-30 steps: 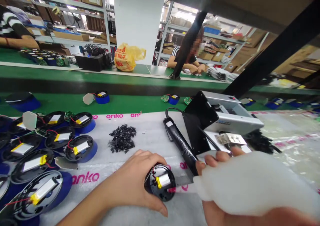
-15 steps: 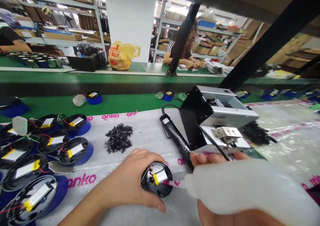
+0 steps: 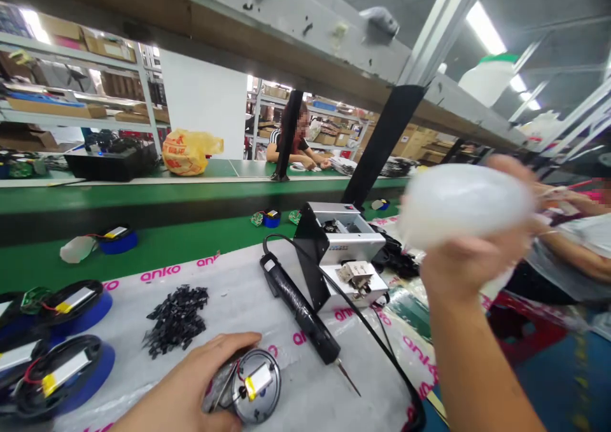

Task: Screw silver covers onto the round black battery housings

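My left hand (image 3: 210, 378) is wrapped round a small round housing (image 3: 263, 408) at the bottom middle. In the housing's open face lies a silver-white battery (image 3: 259, 381) with a yellow end and thin wires. Raised at the right, my right hand (image 3: 477, 263) grips a white squeeze bottle (image 3: 468, 203), blurred by motion; its tip cannot be made out. Between the hands, a black electric screwdriver (image 3: 305, 314) lies on the mat with its bit pointing toward me. A pile of small black pieces (image 3: 176, 320) sits beyond my left hand.
A screw feeder machine (image 3: 353, 244) stands behind the screwdriver, its cable crossing the mat. Several blue-sided housings with batteries (image 3: 71, 368) crowd the left. A shelf beam (image 3: 286, 31) runs overhead. One co-worker (image 3: 293, 139) sits opposite; another person's arm (image 3: 573, 241) shows at right.
My right hand has lifted the bottle away from the housing, up and to the right. My left hand still holds the housing. The view has turned right and tilted up.
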The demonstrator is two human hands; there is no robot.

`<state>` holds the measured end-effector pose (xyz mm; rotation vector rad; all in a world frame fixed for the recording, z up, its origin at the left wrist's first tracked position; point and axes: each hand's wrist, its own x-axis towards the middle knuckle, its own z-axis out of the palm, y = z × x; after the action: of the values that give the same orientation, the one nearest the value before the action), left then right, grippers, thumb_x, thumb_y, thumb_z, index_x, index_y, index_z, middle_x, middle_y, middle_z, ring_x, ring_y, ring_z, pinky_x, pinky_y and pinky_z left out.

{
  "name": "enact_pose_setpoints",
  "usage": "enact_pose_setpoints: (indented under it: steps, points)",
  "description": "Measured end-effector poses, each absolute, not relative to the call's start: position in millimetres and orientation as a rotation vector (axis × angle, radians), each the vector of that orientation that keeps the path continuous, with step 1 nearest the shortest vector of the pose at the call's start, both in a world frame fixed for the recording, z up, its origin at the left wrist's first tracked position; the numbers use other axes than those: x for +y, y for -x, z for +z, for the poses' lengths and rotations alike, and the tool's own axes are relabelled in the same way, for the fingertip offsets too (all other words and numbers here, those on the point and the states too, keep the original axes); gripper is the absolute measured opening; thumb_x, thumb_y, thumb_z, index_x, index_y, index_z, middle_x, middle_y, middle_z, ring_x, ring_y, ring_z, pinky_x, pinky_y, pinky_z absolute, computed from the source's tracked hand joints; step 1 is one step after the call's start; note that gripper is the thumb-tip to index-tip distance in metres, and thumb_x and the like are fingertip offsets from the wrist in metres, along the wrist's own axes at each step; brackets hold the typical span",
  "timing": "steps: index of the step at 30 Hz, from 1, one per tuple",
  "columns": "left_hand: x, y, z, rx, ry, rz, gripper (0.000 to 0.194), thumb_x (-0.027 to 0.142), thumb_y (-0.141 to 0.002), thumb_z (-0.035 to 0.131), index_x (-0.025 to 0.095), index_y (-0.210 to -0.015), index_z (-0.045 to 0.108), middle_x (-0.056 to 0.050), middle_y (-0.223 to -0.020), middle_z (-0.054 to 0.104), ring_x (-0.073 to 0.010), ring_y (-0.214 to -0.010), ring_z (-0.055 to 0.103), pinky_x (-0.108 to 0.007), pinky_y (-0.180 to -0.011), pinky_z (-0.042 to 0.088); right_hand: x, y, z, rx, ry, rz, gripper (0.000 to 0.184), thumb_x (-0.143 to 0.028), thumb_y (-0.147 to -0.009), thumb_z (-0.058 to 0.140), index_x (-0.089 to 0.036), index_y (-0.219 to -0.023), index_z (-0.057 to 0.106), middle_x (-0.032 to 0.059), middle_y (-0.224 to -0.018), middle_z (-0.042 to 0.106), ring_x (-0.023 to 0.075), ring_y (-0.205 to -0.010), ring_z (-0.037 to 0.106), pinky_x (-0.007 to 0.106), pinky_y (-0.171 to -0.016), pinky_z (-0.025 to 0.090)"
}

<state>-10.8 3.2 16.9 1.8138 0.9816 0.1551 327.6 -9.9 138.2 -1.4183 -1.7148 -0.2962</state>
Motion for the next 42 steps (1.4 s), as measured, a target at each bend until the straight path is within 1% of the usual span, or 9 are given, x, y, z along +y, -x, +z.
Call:
enact_pose_setpoints:
  steps: [5, 8, 13, 16, 18, 25, 32, 38, 42]
  points:
    - [9, 16, 18, 1.069, -1.896, 0.210, 0.067, 0.023, -0.065, 0.075, 0.037, -0.129, 0.064, -0.002, -0.141, 0.061, -0.0355, -0.133, 0.049, -0.054, -0.118, 0.028, 36, -358, 163, -2.118, 1.437, -0.347, 0.065, -0.053, -0.078, 0.078, -0.025, -0.134, 0.062, 0.0084, -0.117, 0.071, 0.0294, -0.106, 0.066, 0.046, -0.097, 0.050]
    - [9, 19, 19, 1.011, -1.927, 0.284, 0.054, 0.027, -0.069, 0.073, 0.037, -0.122, 0.068, -0.003, -0.132, 0.065, -0.0341, -0.126, 0.054, -0.052, -0.114, 0.035, 49, -363, 152, -2.258, 1.442, -0.312, 0.052, -0.049, -0.090, 0.066, -0.026, -0.136, 0.060, 0.0075, -0.118, 0.072, 0.0254, -0.105, 0.068, 0.038, -0.091, 0.054]
    - [5, 21, 26, 0.949, -1.882, 0.356, 0.052, 0.022, -0.071, 0.072, 0.031, -0.122, 0.066, -0.003, -0.109, 0.066, -0.0249, -0.099, 0.064, -0.039, -0.094, 0.051, 27, -338, 127, -2.077, 1.361, -0.429, 0.050, -0.044, -0.100, 0.048, -0.018, -0.143, 0.050, 0.0173, -0.140, 0.056, 0.0328, -0.131, 0.050, 0.055, -0.109, 0.041]
    - [2, 23, 31, 1.008, -1.945, 0.274, 0.053, 0.016, -0.074, 0.067, 0.031, -0.125, 0.064, -0.002, -0.110, 0.067, -0.0223, -0.095, 0.064, -0.036, -0.089, 0.052, -4, -291, 109, -1.982, 1.223, -0.408, 0.044, -0.037, -0.102, 0.041, -0.016, -0.141, 0.047, 0.0183, -0.137, 0.057, 0.0292, -0.129, 0.052, 0.050, -0.107, 0.044]
    - [0, 26, 34, 1.072, -2.039, 0.277, 0.046, 0.015, -0.079, 0.063, 0.029, -0.122, 0.065, -0.002, -0.100, 0.069, -0.0219, -0.090, 0.065, -0.034, -0.083, 0.053, -23, -253, 97, -2.106, 1.135, -0.278, 0.035, -0.035, -0.100, 0.047, -0.022, -0.131, 0.056, 0.0115, -0.126, 0.065, 0.0245, -0.117, 0.062, 0.039, -0.099, 0.053]
    - [-6, 28, 40, 0.939, -2.327, 0.881, 0.020, 0.014, -0.095, 0.051, 0.023, -0.096, 0.069, -0.002, -0.093, 0.072, -0.0169, -0.086, 0.068, -0.028, -0.079, 0.053, -37, -186, 73, -2.293, 1.305, 0.553, 0.030, -0.023, -0.102, 0.043, -0.025, -0.124, 0.063, 0.0063, -0.124, 0.066, 0.0226, -0.111, 0.065, 0.040, -0.098, 0.051]
    - [-13, 8, 26, 1.054, -1.740, 1.199, 0.012, 0.022, -0.085, 0.070, 0.029, -0.089, 0.078, 0.001, -0.090, 0.080, -0.0172, -0.082, 0.074, -0.022, -0.072, 0.060, -20, -191, 57, -2.068, 1.259, 0.932, 0.020, -0.016, -0.088, 0.065, -0.026, -0.103, 0.072, -0.0034, -0.090, 0.073, 0.0148, -0.083, 0.065, 0.024, -0.076, 0.047]
    - [-10, 0, 17, 1.085, -1.297, 1.307, 0.009, 0.025, -0.072, 0.084, 0.026, -0.080, 0.081, -0.001, -0.084, 0.080, -0.0180, -0.080, 0.075, -0.021, -0.073, 0.061, -23, -190, 38, -1.925, 1.327, 0.894, 0.016, -0.011, -0.084, 0.066, -0.024, -0.093, 0.072, -0.0026, -0.086, 0.071, 0.0154, -0.083, 0.062, 0.025, -0.077, 0.043]
    - [-6, 4, 6, 1.077, -0.986, 1.260, 0.027, 0.033, -0.064, 0.092, 0.022, -0.085, 0.078, -0.003, -0.085, 0.079, -0.0192, -0.081, 0.074, -0.021, -0.070, 0.061, -21, -188, 37, -1.934, 1.295, 0.845, 0.023, -0.006, -0.086, 0.059, -0.022, -0.096, 0.071, -0.0011, -0.087, 0.071, 0.0156, -0.086, 0.064, 0.025, -0.082, 0.045]
